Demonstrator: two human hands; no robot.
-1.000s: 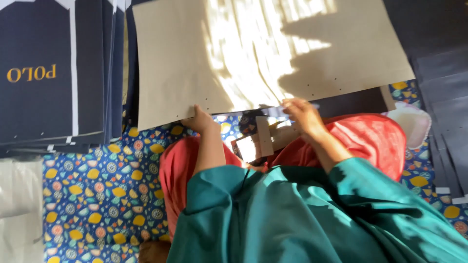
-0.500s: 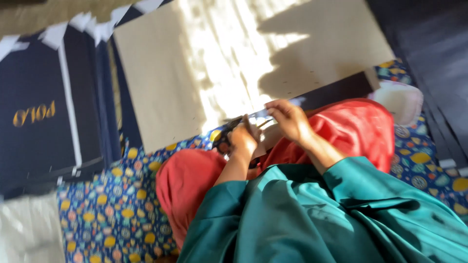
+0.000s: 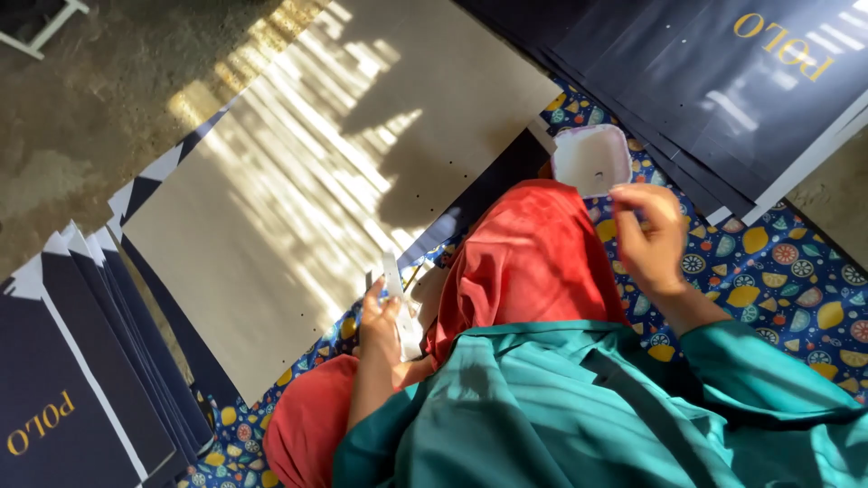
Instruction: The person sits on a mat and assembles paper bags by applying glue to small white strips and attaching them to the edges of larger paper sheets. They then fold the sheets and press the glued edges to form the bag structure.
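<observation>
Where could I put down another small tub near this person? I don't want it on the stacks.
The patterned mat is bare right of the right hand, below the dark sheets. The big tan sheet is open too. It is crowded around the white tub and by the left hand with its white strip.

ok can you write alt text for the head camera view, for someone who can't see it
Seen from above, a seated person's left hand holds a narrow white paper strip in its grip, while the right hand reaches beside a small white plastic tub. A large sunlit beige card sheet lies ahead on a fruit-patterned blue mat, flanked by stacks of dark navy printed sheets.
</observation>
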